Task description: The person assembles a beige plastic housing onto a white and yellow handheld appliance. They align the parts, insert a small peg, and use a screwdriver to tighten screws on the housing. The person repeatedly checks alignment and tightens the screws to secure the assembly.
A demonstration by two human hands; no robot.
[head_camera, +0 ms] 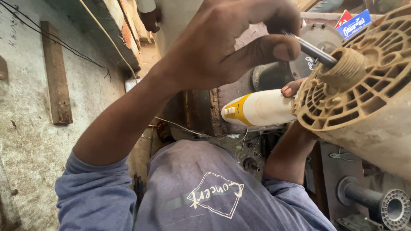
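Plastic, ribbed and beige, the round housing [364,85] is filling the upper right of the view, raised close to the camera. It is looking stiff and fairly bulky, likely heavy enough to want support from below; its thin ribs could crack under a knock. The left hand [231,42] is clenching around a slim metal rod [310,50], whose tip is entering the housing's threaded centre hub [344,68]. The rod is looking rigid and smooth, best gripped near its upper end. The right hand [293,89] is mostly hidden behind the housing, with 1 fingertip showing as it is grasping a white squeeze bottle [261,109] with a yellow label; its contents cannot be seen through the opaque wall.
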